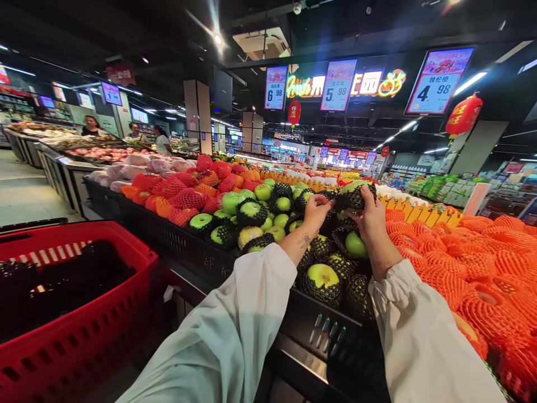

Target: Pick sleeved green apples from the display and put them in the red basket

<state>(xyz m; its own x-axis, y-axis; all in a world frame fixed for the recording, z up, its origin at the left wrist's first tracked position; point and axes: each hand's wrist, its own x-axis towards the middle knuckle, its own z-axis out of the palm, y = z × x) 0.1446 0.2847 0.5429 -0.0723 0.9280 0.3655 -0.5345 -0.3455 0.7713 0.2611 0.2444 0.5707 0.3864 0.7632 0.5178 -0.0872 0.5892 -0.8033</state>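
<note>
In my right hand (372, 221) is a green apple (352, 187) with a black foam net around its lower part, held up above the display. My left hand (318, 212) is closed beside it, the fingertips pinching a piece of black foam net (330, 196); whether this piece joins the apple's net I cannot tell. Below both hands lie several green apples, some bare and some in black nets, such as a netted apple (323, 275) at the front and another apple (355, 244) under my right wrist.
A black display crate (184, 238) holds the fruit. Fruit in red nets (188, 197) lies left of the apples, and fruit in orange nets (482, 280) to the right. At lower left stands a red shopping basket (84, 336) with dark contents. Price screens (339, 85) hang overhead; people (161, 141) stand far left.
</note>
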